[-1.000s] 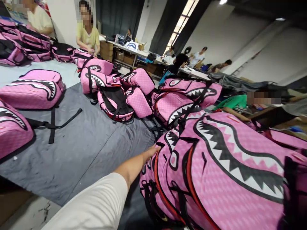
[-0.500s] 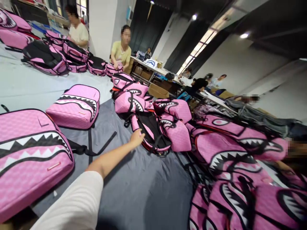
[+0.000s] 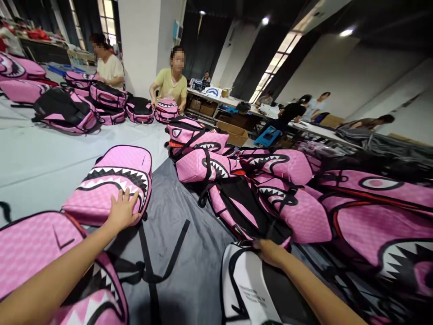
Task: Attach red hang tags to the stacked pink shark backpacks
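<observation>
My left hand lies with spread fingers on the front of a pink backpack with a printed shark mouth. Below that hand, another pink shark backpack is partly covered by my forearm. My right hand closes at the top edge of a white and black bag-like piece with black edging; its fingertips are partly hidden, and the piece runs out of view at the bottom. Just beyond my right hand, a backpack lies with its black back panel up.
Pink shark backpacks are heaped along the right side. A loose black strap lies on the grey cloth. Across the pale table, a co-worker in yellow handles a small pink bag. An open cardboard box stands behind.
My left hand has moved left from the black-backed backpack onto the pink backpack. My right hand and the white and black piece have come into view. The camera has shifted.
</observation>
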{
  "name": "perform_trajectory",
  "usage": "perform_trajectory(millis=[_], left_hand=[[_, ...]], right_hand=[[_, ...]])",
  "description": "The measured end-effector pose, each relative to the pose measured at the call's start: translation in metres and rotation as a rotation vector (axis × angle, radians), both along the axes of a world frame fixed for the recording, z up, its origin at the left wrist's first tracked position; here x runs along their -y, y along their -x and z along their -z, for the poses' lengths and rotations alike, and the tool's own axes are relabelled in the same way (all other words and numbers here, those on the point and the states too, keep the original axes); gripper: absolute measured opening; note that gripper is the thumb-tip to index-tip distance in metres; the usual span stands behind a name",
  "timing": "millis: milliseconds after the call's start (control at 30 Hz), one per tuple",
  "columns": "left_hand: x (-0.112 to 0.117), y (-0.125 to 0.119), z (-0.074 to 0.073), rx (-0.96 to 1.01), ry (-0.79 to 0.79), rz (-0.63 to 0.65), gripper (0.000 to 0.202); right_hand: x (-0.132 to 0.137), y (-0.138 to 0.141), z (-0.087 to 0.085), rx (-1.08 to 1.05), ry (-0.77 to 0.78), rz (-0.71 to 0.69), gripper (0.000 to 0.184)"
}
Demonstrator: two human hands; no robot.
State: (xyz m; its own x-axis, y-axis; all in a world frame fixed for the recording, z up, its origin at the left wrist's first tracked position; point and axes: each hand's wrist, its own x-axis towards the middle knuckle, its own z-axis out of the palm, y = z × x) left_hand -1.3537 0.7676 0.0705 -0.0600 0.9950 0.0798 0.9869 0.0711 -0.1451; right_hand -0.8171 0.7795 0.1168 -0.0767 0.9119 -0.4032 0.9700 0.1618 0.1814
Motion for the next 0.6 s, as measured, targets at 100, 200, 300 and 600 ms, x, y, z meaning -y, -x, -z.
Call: perform_trajectory(millis=[100,200,300,600], left_hand=[[-0.017,0.029,0.017,0.004,-0.022,0.029,0.075],[-0.045,0.068,0.029,0.011,-0.015,0.004,0.073],[-0.082,0.101,0.023,0.038,0.143,-0.095,0.07],[-0.32,-0.094,-0.082,0.27,-0.263,0.423,0.108]], right_hand=[[-0.088,0.083,-0.026,-0.229,-0.409,-0.315,0.058],[-0.189,0.153,-0.06,-0.319,-0.617,-0.385,0.066],[-0.273,0.194,-0.073,-0.36,-0.58,-0.256,0.074],[-0.248,0.144,-0.009,-0.338,-0.545,-0.222,0.051]])
